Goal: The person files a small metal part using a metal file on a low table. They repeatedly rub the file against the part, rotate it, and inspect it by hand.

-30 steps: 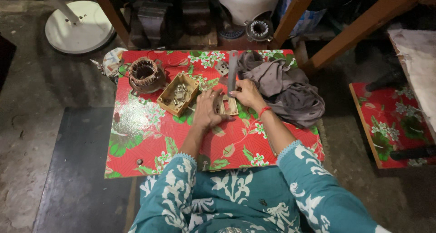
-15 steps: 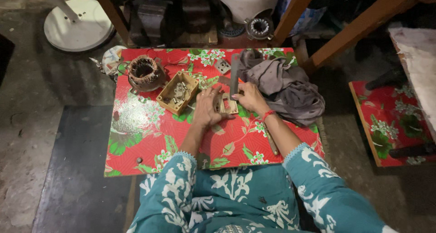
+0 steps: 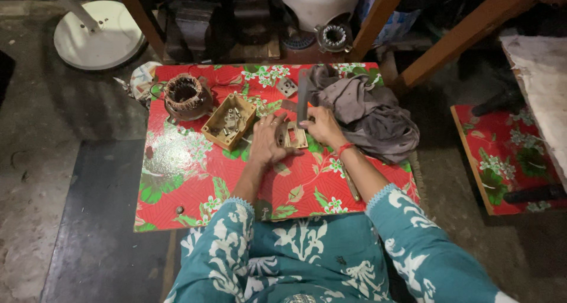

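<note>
Lighting: dim overall, brightest at centre on the red surface (image 3: 189, 185). Source: overhead, slightly left, judged by glare.
Glare: pale sheen on the glossy surface near its left edge.
Shadows: deep under the shelf (image 3: 248, 19) at top; soft shadow beneath the hands; corners fall to near black.
Focus: centre fairly sharp; sleeves (image 3: 413, 244) at the bottom soft.
Distortion: wide-angle stretch at the edges, wooden legs (image 3: 460, 43) splayed outward.
Noise: grain in the dark floor (image 3: 53, 161).
</note>
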